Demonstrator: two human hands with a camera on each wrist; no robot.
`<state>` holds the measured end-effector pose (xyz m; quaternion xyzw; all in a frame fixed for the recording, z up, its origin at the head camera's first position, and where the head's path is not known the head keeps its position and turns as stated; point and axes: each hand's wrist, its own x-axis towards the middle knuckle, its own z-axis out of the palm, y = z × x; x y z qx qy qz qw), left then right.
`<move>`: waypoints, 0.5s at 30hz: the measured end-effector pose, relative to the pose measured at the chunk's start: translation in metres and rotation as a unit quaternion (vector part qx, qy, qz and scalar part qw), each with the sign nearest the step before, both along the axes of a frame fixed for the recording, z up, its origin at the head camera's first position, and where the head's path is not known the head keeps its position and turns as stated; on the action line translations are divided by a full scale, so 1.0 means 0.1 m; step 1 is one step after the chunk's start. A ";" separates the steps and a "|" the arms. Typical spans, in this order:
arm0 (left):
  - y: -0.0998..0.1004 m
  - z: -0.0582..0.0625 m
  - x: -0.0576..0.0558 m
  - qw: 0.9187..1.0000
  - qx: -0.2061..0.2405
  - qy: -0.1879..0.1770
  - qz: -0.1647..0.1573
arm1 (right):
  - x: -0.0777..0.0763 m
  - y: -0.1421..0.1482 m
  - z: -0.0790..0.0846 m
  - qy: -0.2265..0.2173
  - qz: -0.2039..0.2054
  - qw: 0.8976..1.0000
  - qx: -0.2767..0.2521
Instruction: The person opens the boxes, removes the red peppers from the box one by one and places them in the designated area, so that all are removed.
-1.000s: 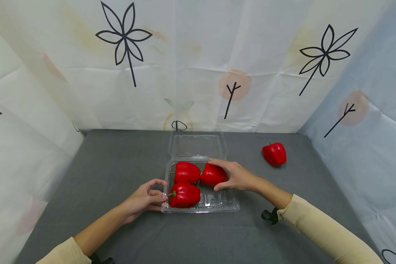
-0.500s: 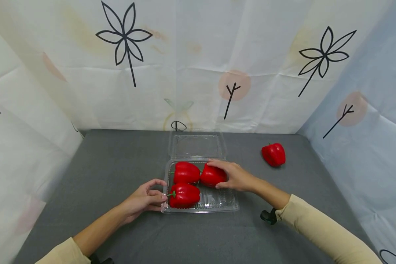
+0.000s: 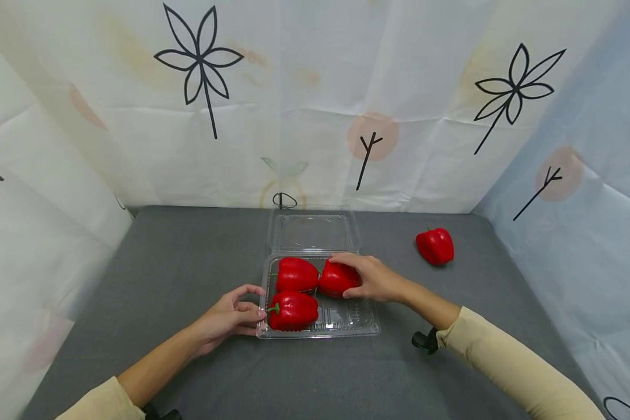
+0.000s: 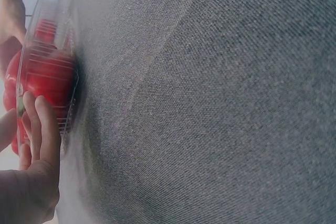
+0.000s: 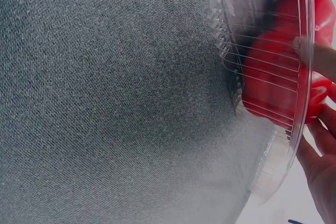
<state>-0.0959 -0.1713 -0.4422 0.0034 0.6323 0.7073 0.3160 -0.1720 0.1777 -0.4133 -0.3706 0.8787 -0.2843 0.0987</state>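
A clear plastic clamshell box (image 3: 346,326) lies with its lid folded back, holding three red bell peppers. My right hand (image 3: 375,280) curls its fingers and thumb round the back-right bell pepper (image 3: 338,279), which sits inside the tray. In the right wrist view, that bell pepper (image 5: 268,77) shows through the box wall, with fingers on it. At the box's left side, my left hand (image 3: 231,318) touches the rim with fairly straight fingers. The left wrist view shows these fingers (image 4: 46,129) against the outer wall. Two more peppers, back-left (image 3: 296,274) and front-left (image 3: 294,311), fill the left half.
Another red bell pepper (image 3: 435,246) lies on the grey cloth-covered table (image 3: 199,251) at the back right. The open lid (image 3: 315,231) lies behind the tray, close to the patterned curtain (image 3: 315,87). Curtains also stand at both sides.
Hands, box and peppers stay practically in place. The view shifts very slightly, and the right forearm moves a little.
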 end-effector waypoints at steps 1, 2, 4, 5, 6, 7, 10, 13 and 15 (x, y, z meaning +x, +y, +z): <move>0.00 0.01 0.00 1.000 0.001 0.000 0.000 | 0.00 0.00 0.00 -0.002 0.000 1.000 0.002; 0.00 0.01 0.00 1.000 0.001 0.000 0.000 | -0.01 0.00 0.00 -0.003 0.000 1.000 0.003; 0.00 0.02 0.00 1.000 0.000 -0.001 0.002 | -0.01 -0.01 0.02 -0.009 0.002 1.000 0.003; 0.00 0.02 0.00 1.000 -0.001 -0.001 0.003 | -0.02 -0.01 0.03 -0.013 0.002 1.000 0.002; 0.01 0.01 0.00 1.000 -0.001 -0.003 0.004 | -0.02 -0.01 0.03 -0.015 0.003 1.000 0.003; 0.01 0.01 0.00 1.000 -0.002 -0.004 0.005 | -0.02 -0.01 0.04 -0.018 0.004 1.000 0.003; 0.01 -0.01 0.00 1.000 -0.003 -0.005 0.006 | -0.03 -0.02 0.06 -0.021 0.006 1.000 0.007; 0.01 -0.02 0.01 1.000 -0.004 -0.001 0.005 | -0.04 -0.02 0.07 -0.017 0.008 1.000 0.013; 0.01 -0.03 0.01 1.000 -0.006 0.001 0.006 | -0.04 -0.02 0.08 -0.013 0.009 1.000 0.015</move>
